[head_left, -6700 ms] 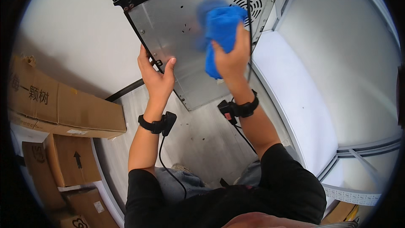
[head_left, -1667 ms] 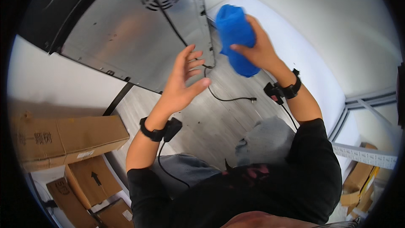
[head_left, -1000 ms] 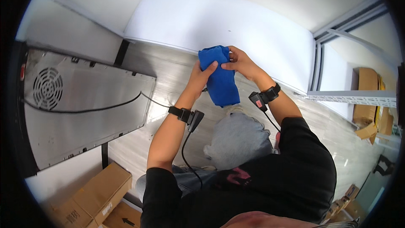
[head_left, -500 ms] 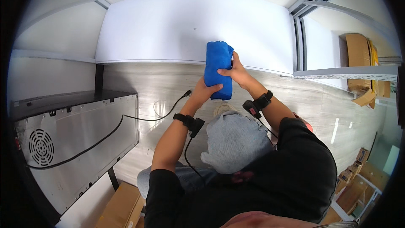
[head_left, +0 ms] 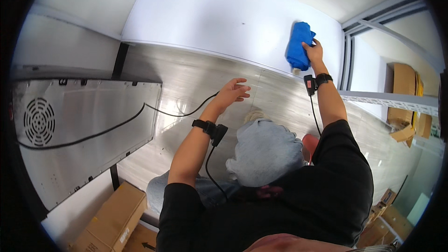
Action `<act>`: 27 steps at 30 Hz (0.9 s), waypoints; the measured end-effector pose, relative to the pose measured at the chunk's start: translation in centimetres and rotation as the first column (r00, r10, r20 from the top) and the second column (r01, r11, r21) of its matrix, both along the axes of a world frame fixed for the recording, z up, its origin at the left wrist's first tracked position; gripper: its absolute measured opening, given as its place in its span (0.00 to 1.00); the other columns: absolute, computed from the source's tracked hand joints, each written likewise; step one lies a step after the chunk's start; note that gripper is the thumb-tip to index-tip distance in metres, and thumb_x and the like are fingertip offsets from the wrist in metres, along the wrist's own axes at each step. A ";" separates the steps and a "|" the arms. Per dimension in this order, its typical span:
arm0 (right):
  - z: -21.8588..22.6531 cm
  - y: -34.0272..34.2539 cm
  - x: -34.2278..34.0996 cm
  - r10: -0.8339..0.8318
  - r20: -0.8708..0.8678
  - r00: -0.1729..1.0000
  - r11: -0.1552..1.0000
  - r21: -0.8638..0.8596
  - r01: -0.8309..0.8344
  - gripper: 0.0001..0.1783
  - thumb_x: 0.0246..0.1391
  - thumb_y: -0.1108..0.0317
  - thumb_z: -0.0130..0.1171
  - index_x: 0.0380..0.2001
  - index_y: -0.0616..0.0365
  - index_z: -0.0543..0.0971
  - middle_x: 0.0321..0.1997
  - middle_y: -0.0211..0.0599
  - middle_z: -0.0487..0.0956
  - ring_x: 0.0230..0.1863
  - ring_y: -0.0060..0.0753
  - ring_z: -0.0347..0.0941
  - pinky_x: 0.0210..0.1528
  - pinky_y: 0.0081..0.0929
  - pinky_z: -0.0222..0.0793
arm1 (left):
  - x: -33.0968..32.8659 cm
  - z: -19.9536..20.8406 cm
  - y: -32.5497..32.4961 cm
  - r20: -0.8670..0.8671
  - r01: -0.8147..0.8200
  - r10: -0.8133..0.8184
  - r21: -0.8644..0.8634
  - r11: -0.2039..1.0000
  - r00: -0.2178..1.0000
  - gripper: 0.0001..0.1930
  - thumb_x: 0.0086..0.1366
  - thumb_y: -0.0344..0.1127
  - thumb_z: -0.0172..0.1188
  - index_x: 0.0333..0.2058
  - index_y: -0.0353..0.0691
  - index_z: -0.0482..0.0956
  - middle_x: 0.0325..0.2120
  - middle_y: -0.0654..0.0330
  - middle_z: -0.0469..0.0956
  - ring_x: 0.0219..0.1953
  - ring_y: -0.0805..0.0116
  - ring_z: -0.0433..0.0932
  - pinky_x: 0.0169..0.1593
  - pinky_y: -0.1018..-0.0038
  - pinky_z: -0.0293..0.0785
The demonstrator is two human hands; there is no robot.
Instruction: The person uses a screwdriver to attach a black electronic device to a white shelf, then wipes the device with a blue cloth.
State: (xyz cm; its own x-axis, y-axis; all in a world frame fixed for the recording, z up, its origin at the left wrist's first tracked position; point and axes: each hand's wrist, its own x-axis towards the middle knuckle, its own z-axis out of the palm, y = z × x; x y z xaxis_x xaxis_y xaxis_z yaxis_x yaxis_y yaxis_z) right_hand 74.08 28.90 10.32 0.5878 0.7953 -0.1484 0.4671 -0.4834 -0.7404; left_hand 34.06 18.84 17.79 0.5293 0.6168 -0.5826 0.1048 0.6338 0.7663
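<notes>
A rolled-up blue cloth (head_left: 298, 49) rests on the white tabletop (head_left: 210, 23), toward its right end and near the front edge. My right hand (head_left: 313, 52) grips its right side, thumb over the top; the fingers on the far side are partly hidden. A small beige bit shows at the roll's near end, and I cannot make out what it is. Above the floor in front of the table, my left hand (head_left: 233, 94) hangs with fingers apart and nothing in it. Each wrist wears a black strap with a small cabled device.
At the left stands a metal cabinet (head_left: 93, 121) with a round vent, a black cable running across it. Cardboard boxes (head_left: 112, 217) sit at lower left. On the right is a grey metal shelf frame (head_left: 392, 100) with a torn carton (head_left: 403, 84). My bent knee is below the hands.
The blue cloth roll has gone from between both hands at the table's middle to the right end of the tabletop. My left hand has let go of it. The view has turned slightly.
</notes>
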 end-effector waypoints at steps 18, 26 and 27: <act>37.5 -5.9 -27.6 0.744 0.034 0.667 0.503 0.629 -0.593 0.08 0.53 0.79 0.58 0.38 0.64 0.78 0.32 0.32 0.80 0.35 0.21 0.76 0.42 0.20 0.71 | -16.3 18.3 -2.2 0.083 -0.344 0.334 0.281 0.896 0.939 0.25 0.68 0.41 0.55 0.59 0.37 0.62 0.49 0.53 0.73 0.47 0.64 0.77 0.48 0.71 0.74; 61.1 -11.7 -30.0 0.624 0.256 0.739 0.476 0.625 -0.618 0.03 0.49 0.76 0.63 0.30 0.63 0.81 0.24 0.36 0.79 0.26 0.24 0.74 0.33 0.21 0.69 | -16.0 40.6 -2.7 0.187 -0.285 0.231 0.352 0.892 0.955 0.23 0.66 0.41 0.56 0.57 0.40 0.65 0.47 0.57 0.75 0.42 0.66 0.79 0.44 0.73 0.74; 63.7 -11.8 -29.3 0.579 0.261 0.772 0.498 0.637 -0.589 0.03 0.49 0.76 0.63 0.30 0.62 0.81 0.23 0.35 0.79 0.25 0.22 0.72 0.31 0.20 0.67 | -15.3 43.1 -2.8 0.184 -0.279 0.226 0.351 0.894 0.956 0.23 0.66 0.41 0.56 0.57 0.40 0.65 0.46 0.57 0.75 0.42 0.66 0.79 0.43 0.73 0.74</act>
State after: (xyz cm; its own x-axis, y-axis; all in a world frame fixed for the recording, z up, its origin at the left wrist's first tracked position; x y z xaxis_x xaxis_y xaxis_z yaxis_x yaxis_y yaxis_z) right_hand 44.78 17.08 74.04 -0.0496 0.8321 0.5523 0.4689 0.5077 -0.7227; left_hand 18.81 16.04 60.89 0.3838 0.8966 -0.2211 -0.1421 0.2939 0.9452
